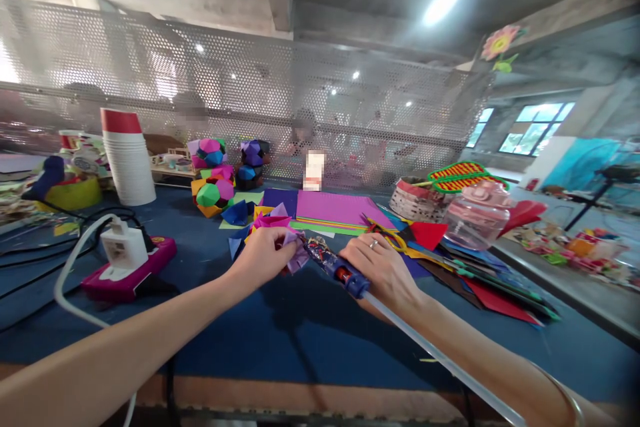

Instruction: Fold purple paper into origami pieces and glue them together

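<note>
My left hand [265, 255] pinches a folded paper piece [299, 255] in purple, pink and blue, near the middle of the blue table [225, 333]. In my right hand [383, 267] is a dark blue glue gun [333, 263], its tip pointing left and close to the purple paper. A long translucent glue stick [440, 353] runs from the back of the gun toward the lower right. My right fingers wrap the gun's far side and are partly hidden. Behind the hands lies a stack of coloured paper [340, 208], pink-purple on top.
Yellow-handled scissors [395, 237] and coloured sheets lie right of the stack, near a clear pink-lidded bottle [477, 217]. Stacked paper cups [129, 160], a magenta power strip [127, 273] with cables, and folded paper balls [213, 193] stand left. A perforated screen [240, 100] runs behind.
</note>
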The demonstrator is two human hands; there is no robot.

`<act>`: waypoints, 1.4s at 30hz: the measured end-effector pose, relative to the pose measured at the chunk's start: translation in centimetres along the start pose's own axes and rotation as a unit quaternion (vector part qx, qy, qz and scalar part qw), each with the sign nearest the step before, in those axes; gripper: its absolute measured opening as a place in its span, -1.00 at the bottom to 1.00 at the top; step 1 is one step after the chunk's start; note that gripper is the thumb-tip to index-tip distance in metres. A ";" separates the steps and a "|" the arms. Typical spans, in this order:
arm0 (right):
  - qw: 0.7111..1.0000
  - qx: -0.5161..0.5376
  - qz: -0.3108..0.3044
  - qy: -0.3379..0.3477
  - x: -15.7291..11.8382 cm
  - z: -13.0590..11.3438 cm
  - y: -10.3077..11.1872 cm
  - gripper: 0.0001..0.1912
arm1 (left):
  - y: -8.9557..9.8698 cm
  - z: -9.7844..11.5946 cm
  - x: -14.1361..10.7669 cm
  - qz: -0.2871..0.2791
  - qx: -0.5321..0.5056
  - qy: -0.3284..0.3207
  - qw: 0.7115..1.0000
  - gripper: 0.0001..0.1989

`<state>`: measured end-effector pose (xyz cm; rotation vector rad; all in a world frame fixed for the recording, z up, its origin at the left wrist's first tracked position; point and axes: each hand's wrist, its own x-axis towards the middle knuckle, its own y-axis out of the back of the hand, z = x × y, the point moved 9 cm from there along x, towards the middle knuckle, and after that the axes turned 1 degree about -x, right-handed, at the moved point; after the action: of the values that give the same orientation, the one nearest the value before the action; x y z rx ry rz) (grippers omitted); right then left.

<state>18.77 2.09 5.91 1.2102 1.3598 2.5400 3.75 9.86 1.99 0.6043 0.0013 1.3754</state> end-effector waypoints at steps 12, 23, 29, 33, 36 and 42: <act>1.000 -0.005 0.005 -0.006 0.0 -0.1 0.2 -0.86 | -0.6 -0.5 0.0 -0.021 -0.022 0.010 0.999 -0.82; 1.000 -0.016 0.010 -0.010 -0.2 0.0 0.3 -0.85 | -0.4 -0.9 0.1 -0.014 -0.009 0.026 1.000 -0.82; 1.000 -0.019 0.011 -0.013 -0.2 0.0 0.4 -0.85 | -0.2 -0.5 -0.1 -0.011 0.002 0.031 0.999 -0.80; 1.000 -0.019 0.010 -0.017 -0.2 0.0 0.5 -0.83 | -0.1 -0.6 0.0 -0.009 0.001 0.036 0.999 -0.81; 0.999 -0.028 0.008 -0.021 -0.2 0.1 0.5 -0.82 | -0.4 -0.9 0.2 -0.020 -0.009 0.041 0.999 -0.81; 1.000 -0.013 -0.002 -0.021 -0.3 0.1 0.2 -0.82 | -1.0 -1.3 0.1 -0.036 -0.024 0.048 0.998 -0.82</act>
<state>19.09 1.93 5.94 1.2481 1.3147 2.5074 4.21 10.40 0.50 0.4932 0.0660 1.3290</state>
